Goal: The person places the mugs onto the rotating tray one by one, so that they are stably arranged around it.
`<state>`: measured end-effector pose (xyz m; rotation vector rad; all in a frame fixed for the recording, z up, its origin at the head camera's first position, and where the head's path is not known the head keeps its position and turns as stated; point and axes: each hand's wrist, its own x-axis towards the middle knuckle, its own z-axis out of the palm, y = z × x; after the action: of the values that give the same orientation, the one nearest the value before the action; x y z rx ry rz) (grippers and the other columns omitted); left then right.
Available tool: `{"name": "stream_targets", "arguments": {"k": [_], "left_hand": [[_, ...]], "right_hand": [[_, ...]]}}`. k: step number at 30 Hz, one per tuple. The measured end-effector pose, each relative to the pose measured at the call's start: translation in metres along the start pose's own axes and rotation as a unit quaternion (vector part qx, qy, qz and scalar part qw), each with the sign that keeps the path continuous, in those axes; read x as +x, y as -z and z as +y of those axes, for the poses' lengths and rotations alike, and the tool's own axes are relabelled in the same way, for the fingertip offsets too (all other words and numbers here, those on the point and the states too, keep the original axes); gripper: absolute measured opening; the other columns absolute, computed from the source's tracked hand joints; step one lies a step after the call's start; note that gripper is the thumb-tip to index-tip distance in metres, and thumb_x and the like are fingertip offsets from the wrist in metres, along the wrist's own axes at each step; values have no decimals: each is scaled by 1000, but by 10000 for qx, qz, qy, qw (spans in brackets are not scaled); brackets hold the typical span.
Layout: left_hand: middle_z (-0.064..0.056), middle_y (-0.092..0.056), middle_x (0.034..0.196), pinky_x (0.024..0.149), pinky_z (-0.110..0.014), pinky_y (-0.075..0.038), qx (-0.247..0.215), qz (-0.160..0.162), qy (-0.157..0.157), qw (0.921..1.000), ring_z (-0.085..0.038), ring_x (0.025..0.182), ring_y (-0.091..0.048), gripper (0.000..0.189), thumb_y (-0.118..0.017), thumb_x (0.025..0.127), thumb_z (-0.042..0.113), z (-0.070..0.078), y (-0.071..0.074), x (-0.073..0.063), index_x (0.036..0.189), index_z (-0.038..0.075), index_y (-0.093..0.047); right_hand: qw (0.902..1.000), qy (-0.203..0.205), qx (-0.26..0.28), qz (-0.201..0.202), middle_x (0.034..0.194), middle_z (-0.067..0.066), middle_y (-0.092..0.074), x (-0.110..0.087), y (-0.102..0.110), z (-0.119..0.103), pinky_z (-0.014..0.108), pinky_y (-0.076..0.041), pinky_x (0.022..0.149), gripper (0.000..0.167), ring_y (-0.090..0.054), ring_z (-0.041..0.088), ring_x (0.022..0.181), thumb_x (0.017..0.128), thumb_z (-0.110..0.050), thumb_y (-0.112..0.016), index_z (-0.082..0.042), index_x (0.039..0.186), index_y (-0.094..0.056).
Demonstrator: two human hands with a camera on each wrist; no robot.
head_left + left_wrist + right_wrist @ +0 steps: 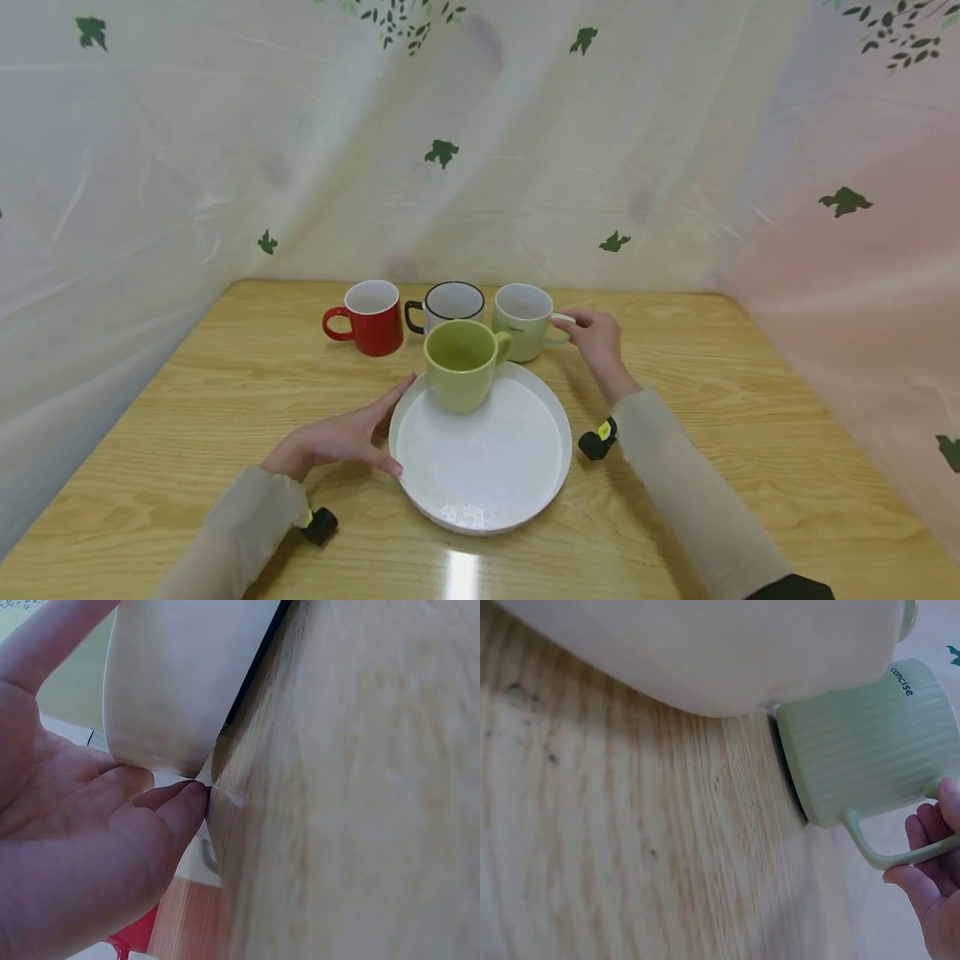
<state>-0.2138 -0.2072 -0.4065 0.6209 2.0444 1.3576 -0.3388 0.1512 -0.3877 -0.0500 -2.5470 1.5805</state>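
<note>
A round white tray (480,467) lies on the table. My left hand (341,437) holds its left side, thumb at the rim and the other fingers spread farther back along the wall. In the left wrist view, curled fingers (176,814) meet the tray's side wall (180,675). An olive-green mug (459,385) stands upright on the back of the tray, handle to the right. Behind the tray, my right hand (597,340) pinches the handle of a pale green mug (520,335). The right wrist view shows "concise" printed on this mug's ribbed side.
Left of the pale green mug stands a white mug with a black rim (453,300), partly hidden by the olive mug. A red mug (378,329) is farther left, handle facing left. A patterned curtain (525,200) hangs behind the wooden table (720,400).
</note>
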Motion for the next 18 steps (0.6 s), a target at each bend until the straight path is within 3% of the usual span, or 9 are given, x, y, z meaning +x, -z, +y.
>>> {"name": "stream_targets", "arguments": {"k": [5, 10, 18], "left_hand": [[-12, 10, 164, 122, -55, -9, 23, 44, -10, 10000, -37, 151, -1, 123, -80, 78, 17, 0, 0, 0, 154, 14, 16], [-11, 8, 164, 122, -54, -11, 23, 81, -55, 9999, -38, 151, -5, 123, -81, 77, 16, 0, 1, -1, 155, 14, 14], [-11, 7, 164, 122, -54, -13, -21, 75, -86, 9999, -38, 151, -5, 121, -81, 78, 16, 1, 1, -2, 155, 14, 12]], "right_hand": [[9996, 84, -50, 251, 110, 12, -73, -10, 9, -1, 14, -52, 67, 31, -59, 6, 76, 84, -29, -76, -7, 106, -75], [9997, -187, -74, 144, 119, 13, -69, -17, 21, -5, 11, -51, 71, 36, -59, 7, 89, 87, -30, -72, -7, 115, -71], [9995, -166, -37, 251, 108, 5, -70, -32, 35, -13, 11, -51, 70, 38, -56, 3, 84, 86, -33, -73, -7, 114, -72]]}}
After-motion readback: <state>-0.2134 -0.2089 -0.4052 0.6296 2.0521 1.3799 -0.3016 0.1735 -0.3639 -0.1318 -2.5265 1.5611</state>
